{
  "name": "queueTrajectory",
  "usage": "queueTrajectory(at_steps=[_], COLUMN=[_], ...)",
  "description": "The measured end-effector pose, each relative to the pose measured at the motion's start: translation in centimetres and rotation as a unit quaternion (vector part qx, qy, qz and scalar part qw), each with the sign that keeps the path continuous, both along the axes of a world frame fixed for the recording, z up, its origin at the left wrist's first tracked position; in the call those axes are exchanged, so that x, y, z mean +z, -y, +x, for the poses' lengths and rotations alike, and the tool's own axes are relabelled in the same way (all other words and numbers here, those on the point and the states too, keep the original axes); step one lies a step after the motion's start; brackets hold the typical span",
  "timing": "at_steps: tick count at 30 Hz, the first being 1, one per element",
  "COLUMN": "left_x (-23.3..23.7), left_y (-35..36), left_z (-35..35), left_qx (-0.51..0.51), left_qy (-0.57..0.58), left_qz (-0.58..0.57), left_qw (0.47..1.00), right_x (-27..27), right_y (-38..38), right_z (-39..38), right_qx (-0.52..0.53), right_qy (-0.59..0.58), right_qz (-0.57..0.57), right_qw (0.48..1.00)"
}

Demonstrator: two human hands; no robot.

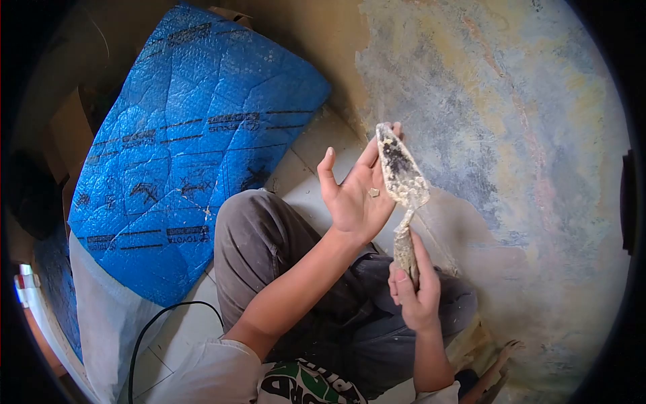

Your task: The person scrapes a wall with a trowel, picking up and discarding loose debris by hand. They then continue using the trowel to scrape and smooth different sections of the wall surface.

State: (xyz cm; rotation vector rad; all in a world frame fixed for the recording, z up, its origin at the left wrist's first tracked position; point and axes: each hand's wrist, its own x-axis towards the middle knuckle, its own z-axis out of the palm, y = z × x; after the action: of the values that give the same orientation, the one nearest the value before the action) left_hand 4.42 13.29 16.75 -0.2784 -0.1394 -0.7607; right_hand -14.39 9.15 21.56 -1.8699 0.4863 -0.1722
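My right hand [418, 289] grips the handle of a small pointed trowel [402, 165], its blade up and crusted with pale, dried material and dark patches. My left hand [356, 202] is open, palm up, with thumb and fingers stretched out. A small pale chip [374, 192] lies on that palm. The trowel's blade crosses in front of some of the left fingers; whether they touch cannot be made out. Both hands are above my bent knees in dusty grey trousers [262, 229].
A wall [471, 148] with patchy grey, blue and yellowish scraped areas rises on the right. On the left is a large blue printed sheet [195, 141]. Below it, a black cable [161, 311] curves over the tiled floor [176, 343]. What looks like a bare foot [509, 350] shows at lower right.
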Motion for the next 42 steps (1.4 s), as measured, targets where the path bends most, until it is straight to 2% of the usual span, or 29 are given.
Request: queueTrajectory(at_steps=[2, 5, 9, 11, 14, 18, 24, 27, 29, 33, 35, 39, 42], left_x=[-0.1, 0.0, 0.0, 0.3, 0.3, 0.5, 0.8, 0.7, 0.6, -0.6, -0.5, -0.4, -1.1], left_y=[0.1, 0.1, 0.0, -0.3, -0.5, -0.4, -0.4, -0.6, -0.7, -0.4, -0.5, -0.6, -0.5], left_z=[0.1, 0.1, 0.0, 0.0, -0.1, -0.1, -0.1, 0.1, 0.3, 0.9, 1.0, 1.2, 1.2], left_qx=[0.041, 0.065, 0.075, 0.064, 0.055, 0.051, 0.067, 0.053, 0.037, 0.063, 0.068, 0.072, 0.064], left_qy=[0.036, 0.035, 0.054, 0.049, 0.054, 0.036, 0.051, 0.040, 0.016, 0.032, 0.041, 0.040, 0.031], left_qz=[0.044, 0.064, 0.061, 0.039, 0.028, 0.010, 0.057, 0.044, 0.033, 0.048, 0.054, 0.052, 0.062], left_qw=[0.998, 0.995, 0.994, 0.996, 0.997, 0.998, 0.995, 0.997, 0.999, 0.996, 0.995, 0.995, 0.995], right_x=[-0.5, -1.1, -0.7, -0.8, -0.3, 0.1, 0.7, 0.4, 0.3, 1.2, 0.8, 1.1, 0.5], right_y=[-1.4, -2.8, -3.5, -3.5, -3.3, -3.2, -3.3, -2.8, -2.6, -2.3, -2.1, -2.0, -1.8], right_z=[-0.1, -0.4, 0.2, 0.7, 1.3, 1.7, 2.2, 2.0, 1.8, 2.1, 2.1, 2.4, 2.9], right_qx=[-0.007, -0.016, -0.038, -0.043, -0.035, -0.009, -0.024, -0.013, 0.007, 0.050, 0.094, 0.090, 0.082], right_qy=[0.007, 0.022, 0.013, 0.039, 0.041, 0.042, 0.019, 0.029, 0.054, 0.032, 0.114, 0.054, 0.091], right_qz=[-0.064, -0.078, -0.062, 0.000, 0.019, 0.007, 0.010, -0.032, -0.117, -0.176, -0.308, -0.271, -0.290], right_qw=[0.998, 0.997, 0.997, 0.998, 0.998, 0.999, 0.999, 0.999, 0.992, 0.983, 0.940, 0.957, 0.949])
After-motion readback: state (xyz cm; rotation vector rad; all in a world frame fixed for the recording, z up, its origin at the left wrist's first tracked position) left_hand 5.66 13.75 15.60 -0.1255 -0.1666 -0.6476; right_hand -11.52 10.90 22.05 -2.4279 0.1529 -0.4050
